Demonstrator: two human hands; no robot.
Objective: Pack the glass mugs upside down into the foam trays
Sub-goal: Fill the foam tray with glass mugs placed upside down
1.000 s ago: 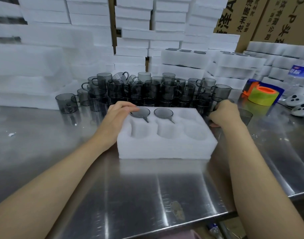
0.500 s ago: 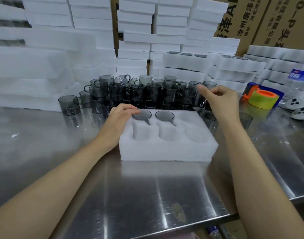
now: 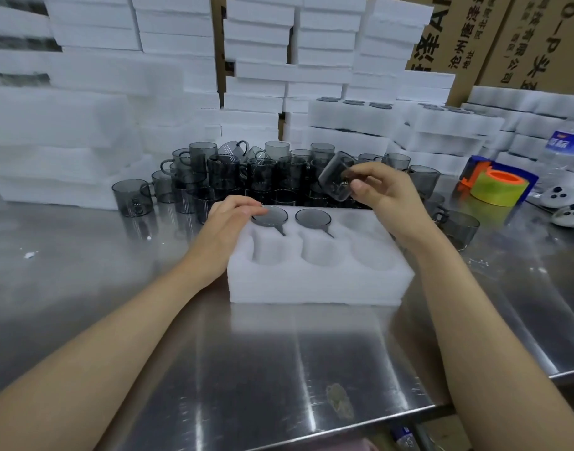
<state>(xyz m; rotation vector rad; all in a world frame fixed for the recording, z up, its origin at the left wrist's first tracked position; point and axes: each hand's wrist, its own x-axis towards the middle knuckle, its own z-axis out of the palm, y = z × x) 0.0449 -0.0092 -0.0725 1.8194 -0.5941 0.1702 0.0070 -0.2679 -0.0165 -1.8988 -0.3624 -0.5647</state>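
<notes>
Pinching a tilted glass mug (image 3: pixel 336 177) in its fingers (image 3: pixel 373 172), the right hand (image 3: pixel 388 192) holds it over the far edge of the foam tray (image 3: pixel 311 284), in the middle of the desk (image 3: pixel 246 369). The left hand (image 3: pixel 228 219) rests on the tray's far left corner, fingers together, touching one of two inverted mugs (image 3: pixel 313 217).
</notes>
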